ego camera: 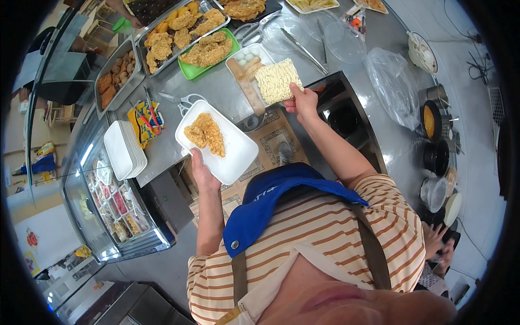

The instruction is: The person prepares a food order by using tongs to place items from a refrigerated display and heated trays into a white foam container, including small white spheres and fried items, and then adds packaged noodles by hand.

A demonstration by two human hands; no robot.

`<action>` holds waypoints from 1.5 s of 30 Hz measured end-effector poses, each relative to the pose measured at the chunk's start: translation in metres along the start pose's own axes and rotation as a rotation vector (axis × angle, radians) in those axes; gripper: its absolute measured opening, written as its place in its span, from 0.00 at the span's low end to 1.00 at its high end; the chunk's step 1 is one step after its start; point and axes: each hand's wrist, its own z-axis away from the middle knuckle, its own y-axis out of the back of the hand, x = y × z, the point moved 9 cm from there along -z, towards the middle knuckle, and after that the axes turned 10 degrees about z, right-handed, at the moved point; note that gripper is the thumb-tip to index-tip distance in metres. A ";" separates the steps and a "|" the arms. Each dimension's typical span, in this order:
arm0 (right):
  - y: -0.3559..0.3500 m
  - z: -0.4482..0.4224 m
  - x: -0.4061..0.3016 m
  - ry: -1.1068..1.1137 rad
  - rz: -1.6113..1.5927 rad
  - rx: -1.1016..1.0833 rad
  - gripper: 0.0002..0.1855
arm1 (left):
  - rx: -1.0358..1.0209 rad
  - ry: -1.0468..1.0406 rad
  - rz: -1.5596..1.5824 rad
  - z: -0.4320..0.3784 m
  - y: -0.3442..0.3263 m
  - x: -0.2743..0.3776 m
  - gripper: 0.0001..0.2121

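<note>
My left hand (205,174) grips the near edge of a white rectangular tray (237,150), which carries a piece of breaded fried food (206,134). Between the fingers of my right hand (304,102) is a square block of dried instant noodles (278,79). The noodles hang over a white container (260,50) holding pale balls and sausage-like pieces, partly hiding it. A long brownish stick-shaped food (245,86) lies across that container's side. Just beyond the tray, scissors with light handles (189,100) rest on the steel counter (215,87).
Metal trays of fried food (180,36) and a green tray (193,71) line the far side. White trays (124,148) are stacked at left, near red-handled scissors (152,118). Tongs (302,48), clear lids (345,42) and a plastic bag (392,87) lie right. Another person's hands (440,248) show lower right.
</note>
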 end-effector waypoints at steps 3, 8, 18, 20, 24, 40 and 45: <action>-0.005 -0.004 0.004 -0.040 0.148 -0.087 0.21 | 0.055 -0.005 -0.037 -0.020 0.001 -0.003 0.24; -0.012 0.000 0.001 -0.120 0.274 -0.211 0.22 | 0.039 0.045 -0.061 -0.060 0.004 -0.008 0.23; -0.010 -0.005 -0.005 -0.194 0.316 -0.212 0.20 | -0.060 0.245 -0.049 -0.143 0.008 -0.020 0.23; -0.014 0.000 -0.003 -0.214 0.065 -0.253 0.18 | -0.044 0.250 -0.090 -0.148 0.015 -0.018 0.24; -0.010 0.001 0.030 -0.148 -0.141 -0.299 0.13 | -0.073 0.232 -0.107 -0.156 0.017 -0.001 0.23; 0.029 -0.059 -0.036 0.205 0.330 0.127 0.09 | 0.141 0.003 -0.350 -0.162 0.016 0.024 0.17; -0.055 -0.115 -0.102 0.240 0.805 -0.266 0.15 | 0.154 -0.013 -0.313 -0.161 0.018 0.020 0.15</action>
